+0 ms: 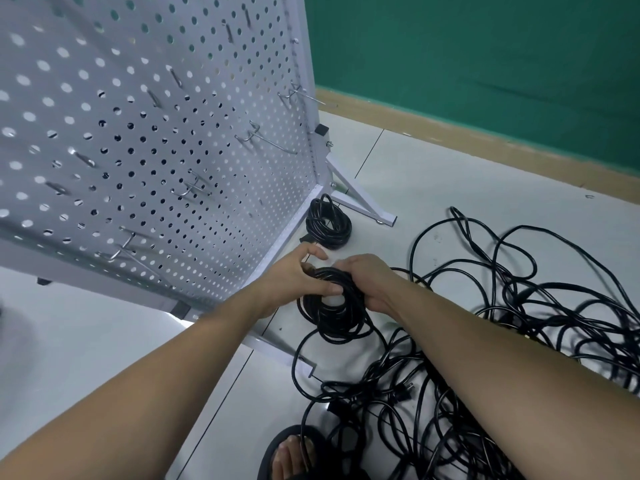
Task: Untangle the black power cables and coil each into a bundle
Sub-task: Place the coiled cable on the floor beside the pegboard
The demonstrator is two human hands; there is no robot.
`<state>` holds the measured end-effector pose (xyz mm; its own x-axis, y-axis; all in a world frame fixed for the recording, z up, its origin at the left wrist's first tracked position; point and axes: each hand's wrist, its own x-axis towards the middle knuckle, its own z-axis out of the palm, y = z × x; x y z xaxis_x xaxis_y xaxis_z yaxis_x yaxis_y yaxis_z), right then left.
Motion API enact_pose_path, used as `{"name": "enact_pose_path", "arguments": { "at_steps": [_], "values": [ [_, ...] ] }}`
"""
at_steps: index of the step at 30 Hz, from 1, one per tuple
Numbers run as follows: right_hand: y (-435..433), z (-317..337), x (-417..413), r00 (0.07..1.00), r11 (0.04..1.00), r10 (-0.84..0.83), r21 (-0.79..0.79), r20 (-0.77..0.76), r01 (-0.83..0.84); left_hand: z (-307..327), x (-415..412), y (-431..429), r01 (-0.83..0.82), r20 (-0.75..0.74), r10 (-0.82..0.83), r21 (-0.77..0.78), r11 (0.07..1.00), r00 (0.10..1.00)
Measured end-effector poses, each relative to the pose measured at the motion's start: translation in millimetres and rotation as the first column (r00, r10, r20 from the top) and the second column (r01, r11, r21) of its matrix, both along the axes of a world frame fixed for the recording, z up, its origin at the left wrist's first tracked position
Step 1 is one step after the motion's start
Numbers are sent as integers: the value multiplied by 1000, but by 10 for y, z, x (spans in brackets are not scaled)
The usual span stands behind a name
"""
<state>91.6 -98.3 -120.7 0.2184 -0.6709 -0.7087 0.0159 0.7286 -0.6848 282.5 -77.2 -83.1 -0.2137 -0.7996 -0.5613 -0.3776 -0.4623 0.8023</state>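
A half-wound coil of black power cable [332, 313] hangs between both hands above the floor. My left hand [294, 282] grips its left side, thumb across the loops and index finger raised. My right hand [367, 282] curls round the coil's top right. A loose tail of the same cable [301, 351] drops from the coil toward the floor. A finished black bundle [327, 225] lies on the tiles at the foot of the pegboard. A big tangle of black cables [502, 341] sprawls over the floor on the right, with a plug [401, 393] showing in it.
A white perforated pegboard stand [156, 150] with metal hooks [266, 142] fills the left, its angled foot [363, 202] reaching onto the pale tiled floor [433, 161]. A green wall [485, 64] with a wooden skirting runs behind. A foot in a black sandal [294, 455] is below.
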Motion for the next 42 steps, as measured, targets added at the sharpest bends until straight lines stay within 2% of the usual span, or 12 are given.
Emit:
{"name": "enact_pose_path", "arguments": {
  "at_steps": [4, 9, 12, 17, 19, 22, 25, 29, 31, 33, 38, 42],
  "values": [
    [29, -49, 86, 996, 996, -89, 4, -7, 89, -7, -18, 122, -113, -158, 119, 46, 993, 980],
    [62, -154, 106, 977, 988, -32, -154, -210, -1, -44, -72, 240, -73, 12, 74, -66, 995, 997],
    [41, -174, 59, 929, 959, 6, -261, -371, -110, -82, -101, 220, 1, 110, 3, -36, 999, 994],
    [34, -175, 51, 873, 930, 11, -315, -488, -188, -86, -132, 149, 131, 315, -116, -28, 991, 942],
    [3, -171, 81, 845, 915, -74, -372, -530, -154, -120, -115, 92, 115, 368, -70, -100, 988, 927],
    [-81, -173, 96, 827, 889, -174, -447, -534, -101, -163, -82, -26, -4, 293, 47, -146, 989, 955],
    [-98, -161, 99, 839, 878, -206, -474, -504, -68, -164, 15, -128, -60, 318, 137, -240, 969, 938],
    [-133, -245, 198, 900, 916, -281, -374, -332, 148, -142, 121, -282, -229, 310, 341, -346, 910, 888],
    [-195, -256, 276, 901, 907, -392, -241, -187, 345, -131, 111, -374, -225, 348, 368, -386, 894, 862],
    [-243, -275, 310, 866, 875, -479, -158, -146, 457, -157, 79, -435, -179, 399, 348, -403, 898, 848],
    [-138, -374, 215, 849, 910, -413, -124, -328, 395, -402, 1, -176, -14, 461, 290, -514, 858, 839],
    [-136, -498, 35, 906, 946, -324, -67, -274, 318, -616, 8, 274, 228, 558, 191, -595, 771, 808]
  ]
}}
